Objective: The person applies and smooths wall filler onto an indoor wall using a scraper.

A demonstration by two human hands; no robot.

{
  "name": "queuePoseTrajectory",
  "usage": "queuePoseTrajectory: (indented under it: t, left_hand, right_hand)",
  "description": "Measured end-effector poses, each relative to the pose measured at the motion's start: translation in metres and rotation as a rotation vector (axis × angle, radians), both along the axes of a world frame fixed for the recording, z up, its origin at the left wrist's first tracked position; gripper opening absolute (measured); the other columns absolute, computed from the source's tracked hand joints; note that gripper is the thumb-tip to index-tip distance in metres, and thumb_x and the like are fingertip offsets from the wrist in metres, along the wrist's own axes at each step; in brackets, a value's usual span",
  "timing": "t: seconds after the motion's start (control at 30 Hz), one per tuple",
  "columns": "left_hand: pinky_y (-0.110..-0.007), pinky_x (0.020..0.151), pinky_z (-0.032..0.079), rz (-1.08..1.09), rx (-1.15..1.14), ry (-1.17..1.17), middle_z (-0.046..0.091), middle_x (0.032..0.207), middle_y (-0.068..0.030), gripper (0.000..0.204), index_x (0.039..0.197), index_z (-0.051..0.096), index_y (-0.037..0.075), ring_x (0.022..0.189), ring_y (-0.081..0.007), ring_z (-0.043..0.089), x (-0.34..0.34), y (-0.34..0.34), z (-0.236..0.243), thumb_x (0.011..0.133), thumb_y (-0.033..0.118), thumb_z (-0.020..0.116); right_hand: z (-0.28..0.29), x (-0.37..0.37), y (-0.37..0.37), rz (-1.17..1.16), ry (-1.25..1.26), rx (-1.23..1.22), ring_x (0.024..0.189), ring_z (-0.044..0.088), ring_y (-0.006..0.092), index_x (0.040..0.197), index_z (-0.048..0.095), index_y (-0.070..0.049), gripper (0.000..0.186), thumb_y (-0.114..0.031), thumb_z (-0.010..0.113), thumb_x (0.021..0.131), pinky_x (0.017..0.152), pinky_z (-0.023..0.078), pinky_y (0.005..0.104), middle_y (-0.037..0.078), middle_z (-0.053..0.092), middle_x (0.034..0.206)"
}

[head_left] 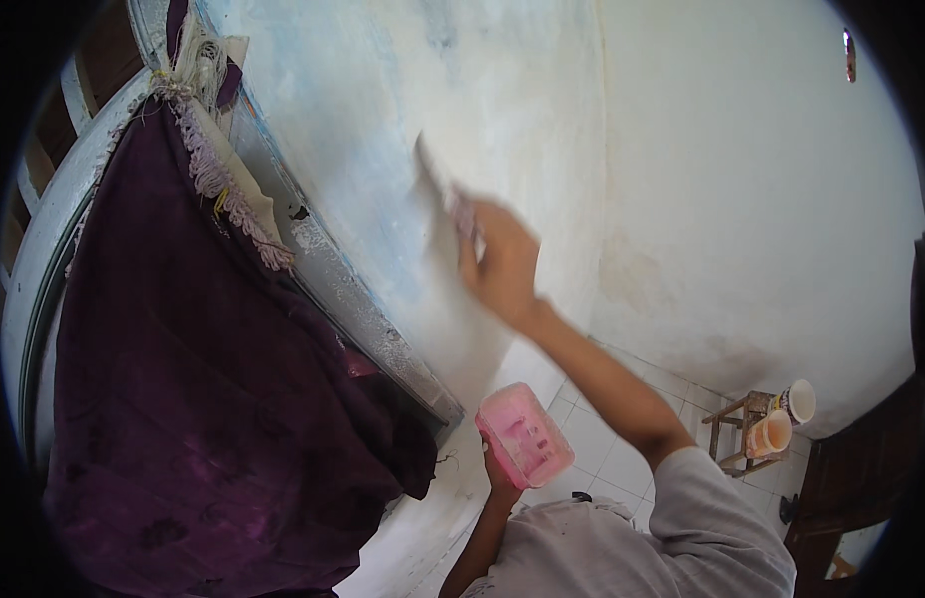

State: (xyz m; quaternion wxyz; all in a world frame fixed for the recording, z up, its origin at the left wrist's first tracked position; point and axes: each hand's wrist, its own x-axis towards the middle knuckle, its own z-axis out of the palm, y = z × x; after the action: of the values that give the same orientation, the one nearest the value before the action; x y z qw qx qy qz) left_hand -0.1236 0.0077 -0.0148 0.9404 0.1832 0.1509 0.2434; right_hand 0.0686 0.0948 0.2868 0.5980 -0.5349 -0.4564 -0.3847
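Raised at the patchy pale blue and white wall (pixel 363 100), my right hand (pixel 497 254) is closed on a putty knife (pixel 432 169), whose thin blade is blurred, tip toward the upper left. Lower down, my left hand (pixel 497 468) grips the left side of a pink plastic container (pixel 542 439), which has some pinkish residue inside. Left of the wall area, a dark purple curtain (pixel 193 399) with a fringed, knotted top hangs over a pale window frame (pixel 363 299) with worn, flaking paint.
A small wooden stool (pixel 726 429) stands on the white tiled floor (pixel 622 458) at the right, with a white tub (pixel 799 397) and a peach tub (pixel 769 434) on it. A dark wooden door (pixel 841 478) is at the far right, beside a plain wall (pixel 751 179).
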Motion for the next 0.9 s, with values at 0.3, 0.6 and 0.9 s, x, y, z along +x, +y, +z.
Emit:
queuePoseTrajectory:
  t: [0.3, 0.6, 0.9]
  left_hand:
    - [-0.060, 0.110, 0.044, 0.006, -0.029, -0.049, 0.053, 0.144, -0.0108, 0.078, 0.153, 0.040, 0.016, 0.134, -0.0349, 0.052, -0.002, -0.003, -0.022, 0.097, 0.070, 0.049]
    - [-0.060, 0.111, 0.043, 0.081, -0.013, -0.029, 0.052, 0.146, -0.0109, 0.079, 0.154, 0.040, 0.016, 0.134, -0.0351, 0.052, -0.009, -0.006, -0.015, 0.097, 0.071, 0.046]
    - [-0.061, 0.110, 0.043, 0.188, -0.078, -0.093, 0.053, 0.145, -0.0108, 0.080, 0.153, 0.042, 0.016, 0.132, -0.0356, 0.053, -0.011, 0.000, -0.002, 0.095, 0.071, 0.051]
  right_hand:
    - [0.002, 0.038, -0.032, 0.063, 0.054, 0.048, 0.092, 0.076, 0.0298, 0.113, 0.073, 0.001, 0.018, -0.002, 0.062, 0.099, 0.082, 0.058, 0.0339, 0.018, 0.076, 0.103]
    - [0.039, 0.050, 0.000, 0.058, -0.151, 0.012, 0.104, 0.072, 0.0312, 0.119, 0.072, -0.009, 0.036, 0.001, 0.066, 0.085, 0.083, 0.057, 0.0395, 0.012, 0.074, 0.118]
    - [-0.083, 0.021, -0.047, 0.139, -0.065, -0.058, 0.086, 0.075, 0.0280, 0.108, 0.074, -0.001, 0.018, 0.005, 0.064, 0.093, 0.071, 0.056, 0.0326, 0.016, 0.076, 0.103]
